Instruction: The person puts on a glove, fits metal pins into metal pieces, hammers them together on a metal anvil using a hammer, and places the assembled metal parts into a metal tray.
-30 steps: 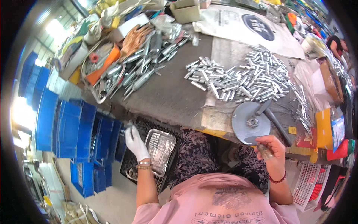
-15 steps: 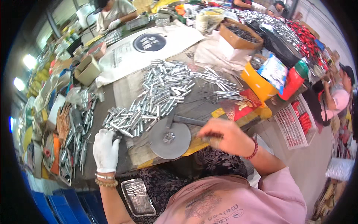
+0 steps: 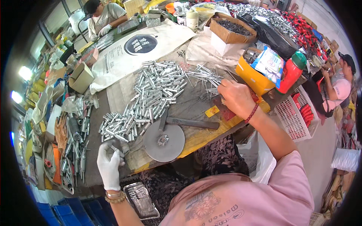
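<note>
My left hand (image 3: pixel 109 165), in a white glove, is closed with a short silver metal tube (image 3: pixel 117 151) between thumb and fingers, at the near left edge of the bench. Beyond it spreads a big heap of similar silver tubes (image 3: pixel 160 84). My bare right hand (image 3: pixel 236 98) reaches across to a smaller pile of thin metal rods (image 3: pixel 205 75), fingers curled down at its right end; the fingertips are hidden. Between my hands, a round grey metal disc (image 3: pixel 166 145) lies near the front edge. A hammer (image 3: pixel 192 122) rests with its head on the disc's far rim.
Left of my glove lie hand tools (image 3: pixel 77 132). A yellow bin (image 3: pixel 253 77), a red bottle with green cap (image 3: pixel 292 71) and a carton of dark parts (image 3: pixel 232 30) stand at right. A metal tray of rods (image 3: pixel 141 199) sits below the bench. Co-workers sit farther off.
My right hand has left the hammer's handle end and moved up and away to the thin rods. My left hand has drawn slightly back, and a silver tube now shows in it.
</note>
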`<state>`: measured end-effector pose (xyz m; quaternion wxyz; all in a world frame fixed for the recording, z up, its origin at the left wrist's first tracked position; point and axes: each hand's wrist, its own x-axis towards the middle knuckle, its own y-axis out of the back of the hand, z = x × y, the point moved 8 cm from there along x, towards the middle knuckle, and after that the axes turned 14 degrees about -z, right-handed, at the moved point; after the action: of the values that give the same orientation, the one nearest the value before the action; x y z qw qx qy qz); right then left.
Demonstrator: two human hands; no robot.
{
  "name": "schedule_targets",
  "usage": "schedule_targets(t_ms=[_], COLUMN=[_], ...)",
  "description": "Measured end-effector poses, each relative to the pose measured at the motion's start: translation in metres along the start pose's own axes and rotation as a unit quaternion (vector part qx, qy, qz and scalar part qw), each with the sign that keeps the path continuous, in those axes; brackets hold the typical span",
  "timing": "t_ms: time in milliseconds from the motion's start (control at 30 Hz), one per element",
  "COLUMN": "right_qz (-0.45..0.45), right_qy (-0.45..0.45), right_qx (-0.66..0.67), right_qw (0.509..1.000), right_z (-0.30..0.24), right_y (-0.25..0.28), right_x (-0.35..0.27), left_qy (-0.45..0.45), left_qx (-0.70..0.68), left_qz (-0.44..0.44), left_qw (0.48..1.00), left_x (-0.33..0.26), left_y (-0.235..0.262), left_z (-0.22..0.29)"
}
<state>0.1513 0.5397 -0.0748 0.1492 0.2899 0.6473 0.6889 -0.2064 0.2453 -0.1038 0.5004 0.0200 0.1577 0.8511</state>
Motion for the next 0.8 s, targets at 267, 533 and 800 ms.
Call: schedule_targets(t_ms=[267,533,800], right_qz=[0.077,-0.155,-0.021], right_qy=[0.023,0.073,0.213], right_qx=[0.383,0.664,0.241], right_qw=[0.92,0.728,0.947], right_z=[-0.055,-0.15,-0.169], right_y=[0.028,-0.029,0.009], right_x=[-0.008,-0.007,-0.016], left_qy=[-0.03,-0.159,-0.205], left_qx=[-0.148,0.187,0.361], left_qz=[-0.121,-0.077,-0.033], left_qw=[0.981,0.966,0.909], left_x=[-0.025,-0.027,-0.035], left_y=[-0.093,-0.105,-0.112], left_z=[0.017,0.043,0.065])
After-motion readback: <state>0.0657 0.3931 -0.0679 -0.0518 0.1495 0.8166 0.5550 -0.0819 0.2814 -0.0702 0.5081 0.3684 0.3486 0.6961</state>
